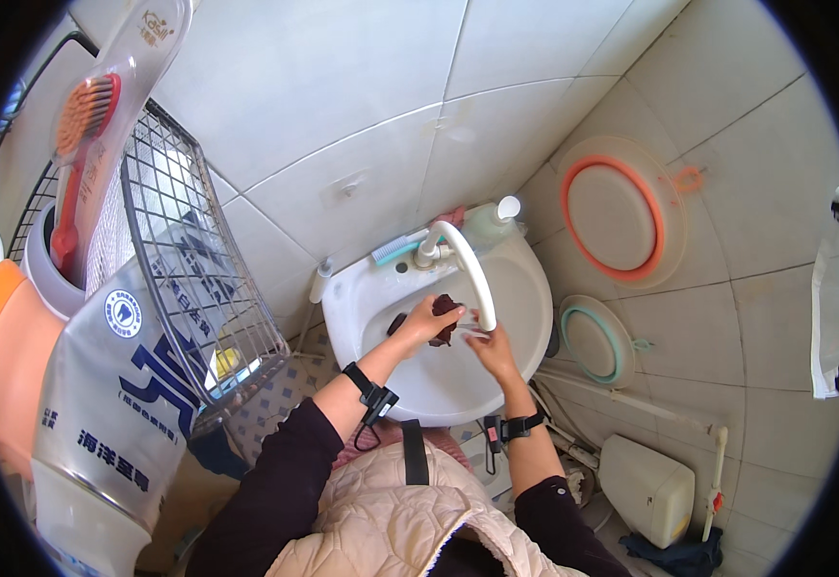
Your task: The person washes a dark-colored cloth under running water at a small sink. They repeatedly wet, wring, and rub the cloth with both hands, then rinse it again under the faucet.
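My left hand (423, 326) holds a dark red cloth-like item (444, 317) over the white washbasin (434, 400). Another dark piece (396, 324) shows on the other side of that hand; whether the two are joined cannot be told. Under the end of the curved white faucet spout (473, 270) is my right hand (489, 346), its fingers spread, with water seeming to run by them. The faucet stands on the basin's back ledge, beside a light blue comb (396, 249) and a soap pump bottle (490, 222).
At the left, close to the camera, are a wire basket (181, 238), a silver toothpaste tube (116, 404) and a packaged toothbrush (84, 159). Two collapsible basins, one coral-rimmed (614, 216) and one green-rimmed (593, 344), hang on the right wall. A white tank (647, 490) stands low at the right.
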`<state>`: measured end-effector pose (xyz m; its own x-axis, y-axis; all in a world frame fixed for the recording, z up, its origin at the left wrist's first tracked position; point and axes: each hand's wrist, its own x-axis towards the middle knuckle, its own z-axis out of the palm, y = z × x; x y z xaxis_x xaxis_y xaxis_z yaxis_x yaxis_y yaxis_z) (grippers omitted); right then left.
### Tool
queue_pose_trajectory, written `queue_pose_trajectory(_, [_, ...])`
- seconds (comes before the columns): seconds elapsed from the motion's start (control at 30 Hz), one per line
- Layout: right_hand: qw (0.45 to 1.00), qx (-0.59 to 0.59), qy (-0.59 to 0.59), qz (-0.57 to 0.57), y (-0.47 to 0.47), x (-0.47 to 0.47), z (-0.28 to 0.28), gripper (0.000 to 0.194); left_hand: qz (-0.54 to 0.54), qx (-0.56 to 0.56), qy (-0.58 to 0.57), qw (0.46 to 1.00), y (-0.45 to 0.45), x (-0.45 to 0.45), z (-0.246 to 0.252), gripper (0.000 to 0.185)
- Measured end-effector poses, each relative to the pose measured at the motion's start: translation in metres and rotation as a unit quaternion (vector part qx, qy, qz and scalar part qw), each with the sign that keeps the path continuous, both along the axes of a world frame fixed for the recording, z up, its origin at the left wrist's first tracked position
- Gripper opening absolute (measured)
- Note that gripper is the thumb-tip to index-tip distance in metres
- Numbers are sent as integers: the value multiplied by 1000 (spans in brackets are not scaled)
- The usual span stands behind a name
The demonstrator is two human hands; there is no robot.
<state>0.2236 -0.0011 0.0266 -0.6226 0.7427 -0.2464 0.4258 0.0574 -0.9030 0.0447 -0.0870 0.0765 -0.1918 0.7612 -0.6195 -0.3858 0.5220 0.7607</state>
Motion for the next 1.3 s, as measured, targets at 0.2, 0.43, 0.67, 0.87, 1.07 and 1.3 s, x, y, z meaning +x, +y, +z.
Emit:
queue_pose_trajectory(0.2, [994,-102,42,11,-21,-24,18,39,58,57,-95,992,-4,0,-3,50])
queue_pose_trajectory(0.43, [990,-133,52,3,2,-8,36,18,-17,42,54,998,-22,-27,0,67])
queue_pose_trajectory(0.67, [994,-80,71,32,22,-2,51,21,-54,56,-59,995,-28,-30,1,44])
queue_pose_trajectory(0.87, [981,-163,95,-33,-13,-27,31,15,-49,78,-192,977,-26,-17,10,46])
queue_pose_trajectory(1.07, [982,-155,96,54,-13,-21,42,21,14,48,-202,978,-29,-26,8,49])
queue_pose_trajectory(1.3, [986,-120,117,15,-36,-24,46,20,47,85,-117,988,-22,-6,3,57])
